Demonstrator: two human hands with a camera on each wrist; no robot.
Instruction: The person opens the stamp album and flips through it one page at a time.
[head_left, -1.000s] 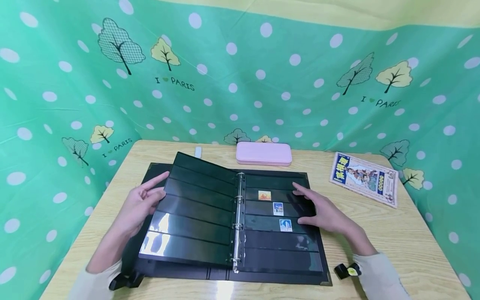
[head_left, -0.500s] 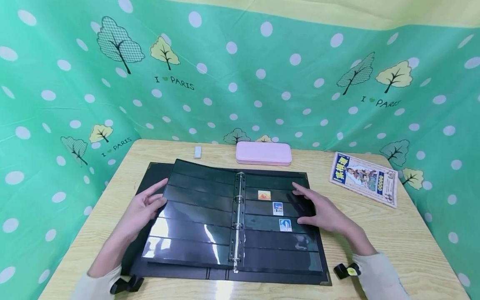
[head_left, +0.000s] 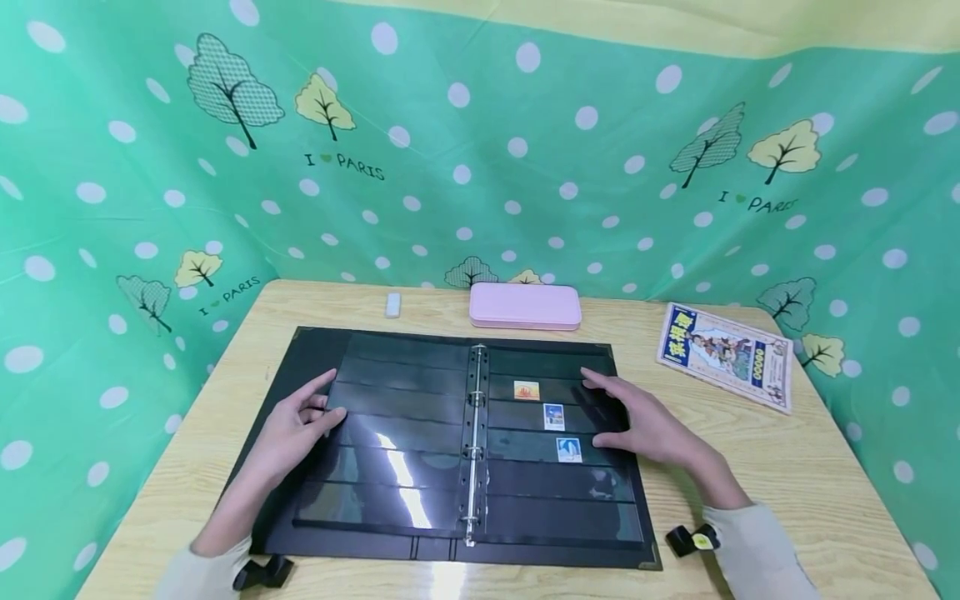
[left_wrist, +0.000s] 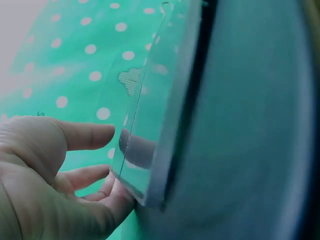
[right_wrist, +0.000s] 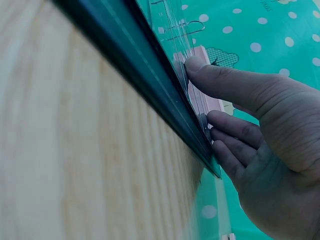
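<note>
A black stamp album with a metal ring spine lies spread flat on the table. Its left page has several dark strip pockets with no stamps showing. The right page holds an orange stamp and two blue stamps, staggered downward. My left hand is at the left page's outer edge; in the left wrist view its fingers meet the edge while the thumb stands above, apart. My right hand rests on the right page's outer edge, thumb and fingers spread.
Behind the album lie a pink case and a small white block. A printed booklet is at the table's back right. A green dotted cloth hangs around the wooden table.
The left page has come down from its raised tilt to lie flat. My left hand has lowered with it and moved slightly toward the spine. My right hand has stayed in place.
</note>
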